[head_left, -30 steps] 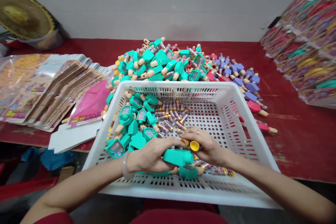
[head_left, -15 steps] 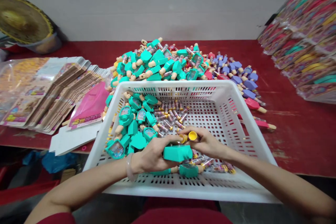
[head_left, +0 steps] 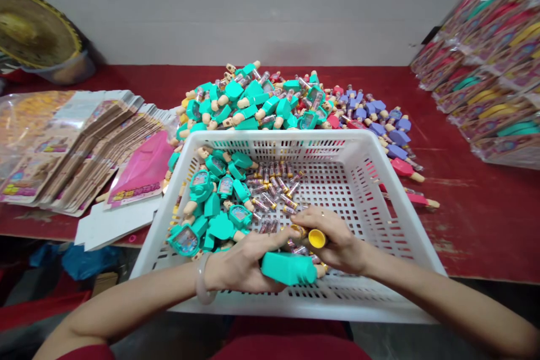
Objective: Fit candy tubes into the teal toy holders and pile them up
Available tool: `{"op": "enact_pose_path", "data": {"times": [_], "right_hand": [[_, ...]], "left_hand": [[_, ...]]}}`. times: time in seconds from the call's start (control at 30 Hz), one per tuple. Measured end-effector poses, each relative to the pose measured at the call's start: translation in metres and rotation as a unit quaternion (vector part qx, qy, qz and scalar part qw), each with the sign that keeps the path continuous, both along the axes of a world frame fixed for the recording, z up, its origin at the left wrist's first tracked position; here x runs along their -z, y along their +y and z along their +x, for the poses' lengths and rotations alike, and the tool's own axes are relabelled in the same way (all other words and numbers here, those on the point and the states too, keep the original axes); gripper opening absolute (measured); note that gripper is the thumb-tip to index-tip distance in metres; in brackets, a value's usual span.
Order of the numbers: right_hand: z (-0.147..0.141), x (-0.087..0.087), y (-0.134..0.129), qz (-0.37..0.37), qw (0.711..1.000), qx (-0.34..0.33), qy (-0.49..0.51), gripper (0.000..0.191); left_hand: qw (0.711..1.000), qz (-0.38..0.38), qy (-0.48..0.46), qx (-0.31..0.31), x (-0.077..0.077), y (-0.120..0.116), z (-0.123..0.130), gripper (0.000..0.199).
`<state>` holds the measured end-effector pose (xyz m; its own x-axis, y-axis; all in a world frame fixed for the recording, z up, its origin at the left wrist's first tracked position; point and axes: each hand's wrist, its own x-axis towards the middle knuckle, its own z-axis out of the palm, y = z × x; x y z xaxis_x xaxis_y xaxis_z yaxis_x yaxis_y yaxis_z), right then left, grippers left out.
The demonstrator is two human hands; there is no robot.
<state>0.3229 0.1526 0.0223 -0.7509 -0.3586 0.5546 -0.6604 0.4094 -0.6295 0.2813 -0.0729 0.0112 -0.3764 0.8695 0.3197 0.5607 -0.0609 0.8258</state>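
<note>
Both hands are over a white plastic basket point(head_left: 270, 136). My left hand point(head_left: 240, 263), with a pale bangle at the wrist, is closed around a teal plastic toy piece point(head_left: 288, 268). Its thumb reaches to a small tube with a yellow end point(head_left: 299, 230) between the two hands. In my right hand point(head_left: 340, 243) the fingers are curled around a tube whose round yellow cap point(head_left: 316, 238) faces me; most of its body is hidden. Teal toys with beige heads point(head_left: 221, 226) fill the basket's left side. Small clear tubes point(head_left: 276, 184) with yellow ends lie in the middle.
Behind the basket, teal toys point(head_left: 253, 93) and purple ones point(head_left: 399, 136) are heaped on the red table point(head_left: 472, 225). Printed cards point(head_left: 97, 149) and a pink bag point(head_left: 141, 166) lie at left. Bagged packs point(head_left: 489, 79) are stacked at right. A straw hat point(head_left: 37, 28) stands back left.
Both hands have moved slightly toward me, and the right also a little to the right. The teal piece has come lower and tilted, still in my left hand.
</note>
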Motion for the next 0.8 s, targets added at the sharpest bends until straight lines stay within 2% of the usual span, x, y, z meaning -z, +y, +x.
{"op": "enact_pose_path", "data": {"times": [0.13, 0.3, 0.4, 0.53, 0.67, 0.8], "right_hand": [[0.0, -0.001, 0.001, 0.009, 1.0, -0.023, -0.019, 0.04], [-0.003, 0.008, 0.0, -0.076, 0.996, 0.007, -0.046, 0.036], [-0.003, 0.012, -0.001, -0.091, 0.995, 0.027, -0.024, 0.04], [-0.004, 0.013, -0.002, -0.06, 0.997, 0.037, 0.037, 0.04], [-0.004, 0.012, -0.004, -0.021, 0.997, 0.049, 0.063, 0.04], [-0.003, 0.011, -0.004, -0.002, 0.994, 0.051, 0.1, 0.043]], "left_hand": [[0.999, -0.04, -0.004, 0.001, -0.008, 0.002, 0.001, 0.073], [0.997, 0.011, 0.055, -0.047, -0.013, 0.001, 0.004, 0.08], [0.996, -0.009, 0.068, -0.051, -0.014, -0.002, 0.006, 0.086], [0.999, -0.029, 0.028, -0.019, -0.013, -0.003, 0.006, 0.088], [0.998, -0.05, 0.022, -0.026, -0.014, -0.003, 0.008, 0.091], [0.997, -0.073, -0.009, 0.004, -0.022, -0.003, 0.013, 0.091]]}}
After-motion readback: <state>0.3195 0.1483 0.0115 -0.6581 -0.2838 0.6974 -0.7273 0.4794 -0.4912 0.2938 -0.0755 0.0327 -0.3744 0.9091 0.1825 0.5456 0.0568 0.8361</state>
